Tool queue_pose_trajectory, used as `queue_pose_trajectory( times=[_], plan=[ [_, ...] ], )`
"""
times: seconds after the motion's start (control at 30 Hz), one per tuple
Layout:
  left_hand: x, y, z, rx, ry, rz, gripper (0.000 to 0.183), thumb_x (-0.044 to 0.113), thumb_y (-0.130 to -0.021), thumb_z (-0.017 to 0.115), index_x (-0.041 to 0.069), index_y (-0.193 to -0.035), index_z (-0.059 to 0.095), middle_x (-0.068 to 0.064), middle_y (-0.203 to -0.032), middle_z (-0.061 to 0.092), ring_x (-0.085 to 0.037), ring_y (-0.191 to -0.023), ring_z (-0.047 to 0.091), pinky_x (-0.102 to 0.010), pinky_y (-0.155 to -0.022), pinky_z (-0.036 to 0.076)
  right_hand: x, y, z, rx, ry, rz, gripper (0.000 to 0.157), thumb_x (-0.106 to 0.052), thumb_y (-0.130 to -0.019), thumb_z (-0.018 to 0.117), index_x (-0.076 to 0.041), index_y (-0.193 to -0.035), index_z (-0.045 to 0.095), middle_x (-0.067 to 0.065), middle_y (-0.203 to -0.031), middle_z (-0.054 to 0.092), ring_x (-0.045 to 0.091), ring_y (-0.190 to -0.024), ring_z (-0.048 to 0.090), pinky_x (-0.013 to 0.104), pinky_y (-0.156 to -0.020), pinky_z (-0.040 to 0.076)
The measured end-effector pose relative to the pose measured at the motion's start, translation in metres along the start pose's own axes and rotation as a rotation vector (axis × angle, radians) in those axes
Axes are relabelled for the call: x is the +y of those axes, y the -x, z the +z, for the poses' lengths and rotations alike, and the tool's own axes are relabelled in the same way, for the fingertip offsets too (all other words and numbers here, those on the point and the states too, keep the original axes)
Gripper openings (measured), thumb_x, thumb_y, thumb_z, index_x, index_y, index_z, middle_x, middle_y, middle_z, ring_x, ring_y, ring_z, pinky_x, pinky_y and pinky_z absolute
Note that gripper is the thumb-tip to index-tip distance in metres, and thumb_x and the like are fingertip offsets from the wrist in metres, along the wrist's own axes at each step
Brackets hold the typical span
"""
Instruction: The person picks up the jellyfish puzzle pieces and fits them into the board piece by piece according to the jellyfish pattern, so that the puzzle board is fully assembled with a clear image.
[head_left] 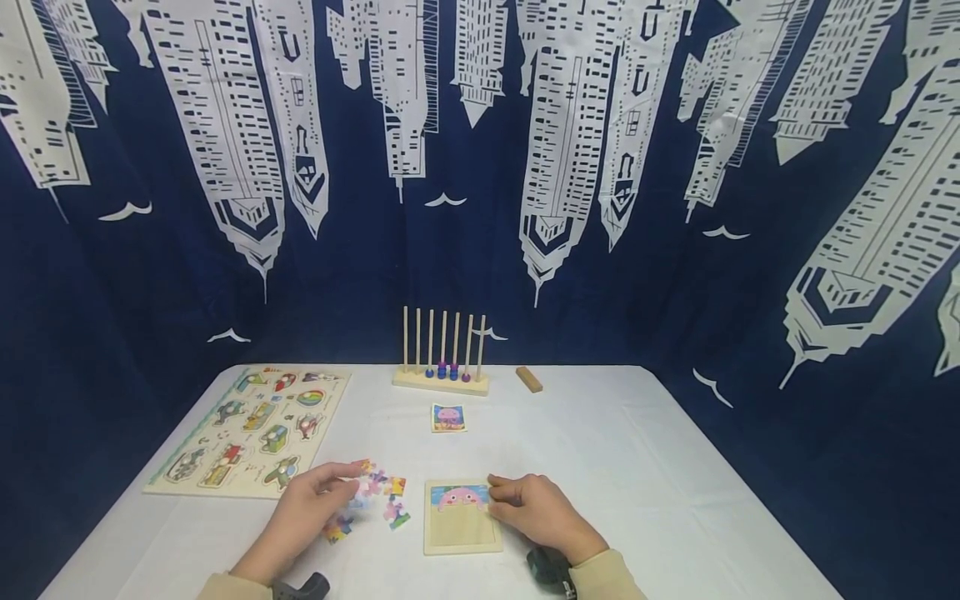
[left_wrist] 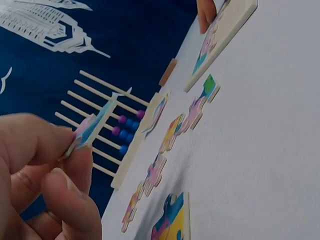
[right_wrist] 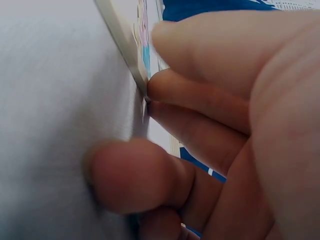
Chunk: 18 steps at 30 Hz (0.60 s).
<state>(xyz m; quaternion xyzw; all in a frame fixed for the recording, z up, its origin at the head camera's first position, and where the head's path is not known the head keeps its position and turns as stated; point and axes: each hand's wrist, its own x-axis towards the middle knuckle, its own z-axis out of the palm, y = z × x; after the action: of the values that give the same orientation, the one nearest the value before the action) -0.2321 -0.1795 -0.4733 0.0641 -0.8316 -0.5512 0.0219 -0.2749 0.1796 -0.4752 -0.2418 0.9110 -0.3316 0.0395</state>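
Wooden tray point(head_left: 463, 533) beside right hand point(head_left: 534, 505); left hand point(head_left: 313, 502) pinches puzzle piece point(left_wrist: 97, 122).

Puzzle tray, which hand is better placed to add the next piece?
Probably the left hand: it pinches a puzzle piece near the loose pieces, left of the tray. The right hand is at the tray's right edge, with no piece visible in it.

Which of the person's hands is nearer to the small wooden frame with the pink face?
Right: the right hand is at the right edge of the wooden frame; the left hand is farther off to its left, by the loose pieces, pinching a puzzle piece.
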Motion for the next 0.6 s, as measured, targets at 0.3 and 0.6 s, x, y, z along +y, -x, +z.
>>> queue_pose_trajectory(
  times=[0.3,0.6],
  plan=[
    [0.005,0.005,0.012,-0.077,0.073,-0.007,0.025,0.034,-0.089,0.079,0.012,-0.098,0.072,0.001,-0.070,0.066,-0.013,-0.052,0.045,-0.026,-0.049,0.042,0.002,-0.001,0.000,0.002,0.016,-0.019,0.033,-0.022,-0.090,0.078,-0.006,-0.119,0.076,0.004,-0.137,0.067,0.029,-0.131,0.061,0.055,-0.107,0.046],
    [0.019,0.011,0.039,-0.110,0.041,0.129,0.023,0.028,-0.088,0.082,0.011,-0.100,0.073,-0.002,-0.085,0.070,-0.016,-0.065,0.058,-0.028,-0.053,0.051,0.001,-0.002,0.001,0.000,0.005,-0.015,0.032,-0.021,-0.090,0.079,-0.006,-0.118,0.076,0.004,-0.136,0.067,0.030,-0.130,0.062,0.056,-0.107,0.046]
  ],
)
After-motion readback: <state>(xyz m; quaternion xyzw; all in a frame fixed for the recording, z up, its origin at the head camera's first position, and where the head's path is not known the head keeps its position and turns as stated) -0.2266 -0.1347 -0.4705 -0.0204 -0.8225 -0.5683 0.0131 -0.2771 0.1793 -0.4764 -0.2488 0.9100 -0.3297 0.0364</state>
